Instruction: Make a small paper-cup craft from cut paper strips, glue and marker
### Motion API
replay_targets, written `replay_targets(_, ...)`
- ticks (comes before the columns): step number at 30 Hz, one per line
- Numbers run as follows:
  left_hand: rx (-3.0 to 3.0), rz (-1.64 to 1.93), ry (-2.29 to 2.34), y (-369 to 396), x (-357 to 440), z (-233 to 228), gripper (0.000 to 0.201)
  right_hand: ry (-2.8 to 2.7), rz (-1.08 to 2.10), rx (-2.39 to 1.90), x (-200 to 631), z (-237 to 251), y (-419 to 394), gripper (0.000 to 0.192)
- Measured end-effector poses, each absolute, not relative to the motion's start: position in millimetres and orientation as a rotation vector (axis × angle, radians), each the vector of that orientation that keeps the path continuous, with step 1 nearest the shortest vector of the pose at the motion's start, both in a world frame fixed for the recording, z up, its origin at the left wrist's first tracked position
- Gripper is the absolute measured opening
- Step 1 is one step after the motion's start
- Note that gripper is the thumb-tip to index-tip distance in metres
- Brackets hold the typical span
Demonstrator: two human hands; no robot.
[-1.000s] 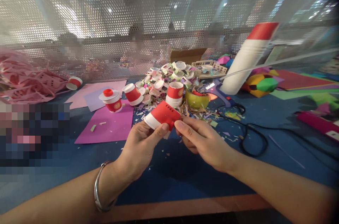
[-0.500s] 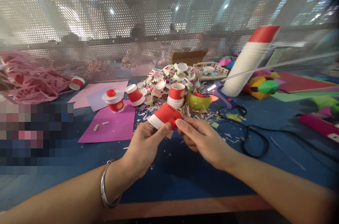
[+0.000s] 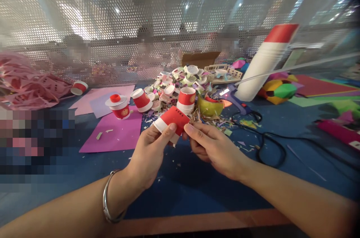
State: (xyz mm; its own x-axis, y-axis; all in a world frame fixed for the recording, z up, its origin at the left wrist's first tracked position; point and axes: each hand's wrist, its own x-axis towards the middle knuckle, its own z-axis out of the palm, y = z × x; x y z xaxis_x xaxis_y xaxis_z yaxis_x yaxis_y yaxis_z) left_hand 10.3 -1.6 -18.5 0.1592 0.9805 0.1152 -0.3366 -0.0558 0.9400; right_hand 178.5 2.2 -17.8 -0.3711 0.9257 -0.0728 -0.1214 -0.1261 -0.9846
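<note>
A red and white paper cup lies tilted on its side in the air, its white rim end to the left. My left hand is closed around its lower side, thumb pressed on the red wall. At the cup's right edge my right hand pinches with thumb and fingers; the fingertips behind are partly hidden. Just behind stands another paper cup, upright. To the left are an upside-down paper cup and a cup with a white disc and red cap on top.
A purple paper sheet lies left, with pink netting beyond. Behind are a heap of cut cup pieces, a yellow-green bowl and a glue gun with a black cord. A tall cup stack leans at right.
The cup has shifted slightly left and up with my left hand. Its right edge, pressed inward earlier, now looks straighter, and my right fingertips sit closer to its very edge.
</note>
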Motion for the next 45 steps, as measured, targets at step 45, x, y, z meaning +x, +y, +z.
replay_targets(45, 1.541, 1.285, 1.011, -7.7, 10.1, -20.5, 0.023, -1.318, 1.521, -0.967, 177.0, -21.1, -2.7, 0.045)
